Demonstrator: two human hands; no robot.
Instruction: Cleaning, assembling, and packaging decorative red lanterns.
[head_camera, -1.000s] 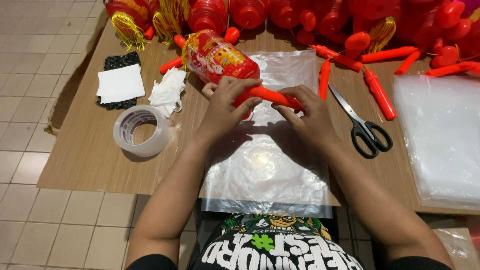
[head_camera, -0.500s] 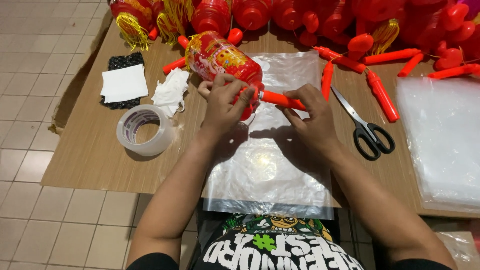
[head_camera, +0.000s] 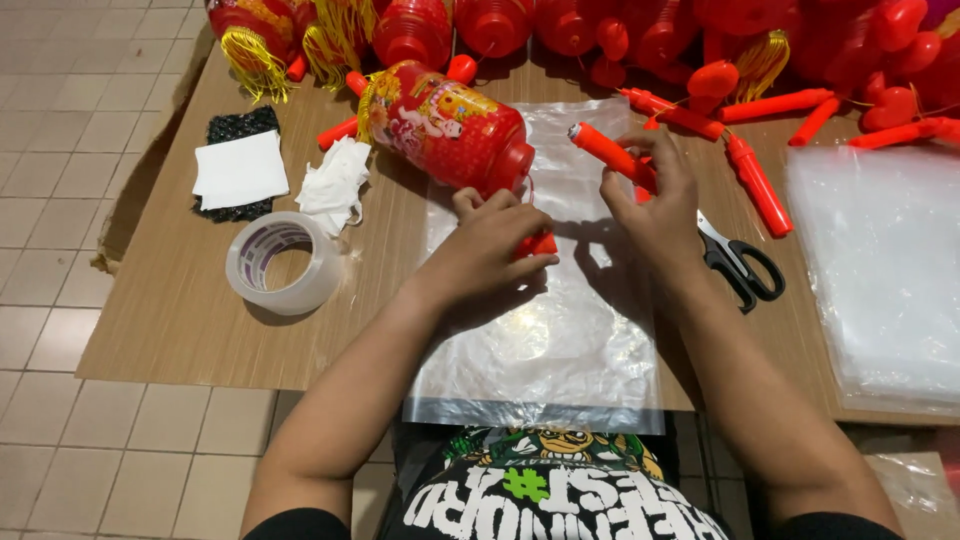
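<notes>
Red lantern lies on its side on the table, upper end of the clear plastic bag; long axis runs from tasselled upper-left end down-right to its red cap. It looks light, thin-walled and crushable, so best held by the stiff end cap. The left hand sits just below that cap, grip closed on a small red piece. The right hand, right of the lantern, grips an orange stick pointing up-left.
</notes>
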